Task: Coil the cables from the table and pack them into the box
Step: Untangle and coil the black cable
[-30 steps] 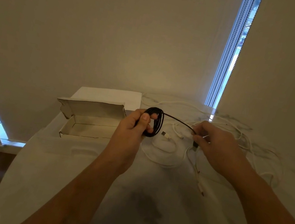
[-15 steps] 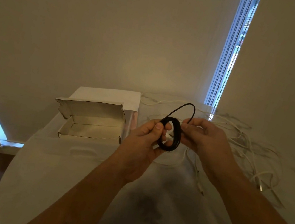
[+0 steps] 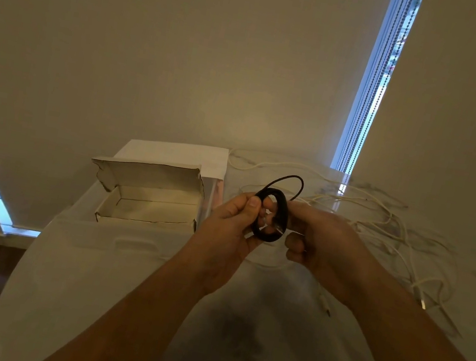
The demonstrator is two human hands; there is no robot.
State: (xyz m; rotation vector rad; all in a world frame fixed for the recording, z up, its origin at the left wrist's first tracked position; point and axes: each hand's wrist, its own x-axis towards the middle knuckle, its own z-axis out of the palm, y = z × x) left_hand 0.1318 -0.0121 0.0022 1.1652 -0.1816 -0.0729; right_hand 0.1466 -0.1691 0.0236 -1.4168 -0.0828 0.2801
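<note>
Above the near middle of the table (image 3: 105, 278), I see both hands raised with the black cable (image 3: 272, 215) between them. It is wound into a small coil, with one loose loop standing up from the top of the coil. My left hand (image 3: 231, 230) pinches the coil's left side, thumb on the front of the strands. My right hand (image 3: 324, 243) has its fingers curled at the coil's right side; I read it as gripping the strands there, though the contact itself is partly hidden behind the coil.

Box (image 3: 151, 197): white cardboard, lid flap folded back and open, sitting on the table to the left of the hands, well apart from the coil. Its interior looks bare from this angle.

White cables (image 3: 381, 224): loose and tangled, spread over the table behind and to the right of the hands, one end trailing toward the right edge. One strand runs under the hands.
</note>
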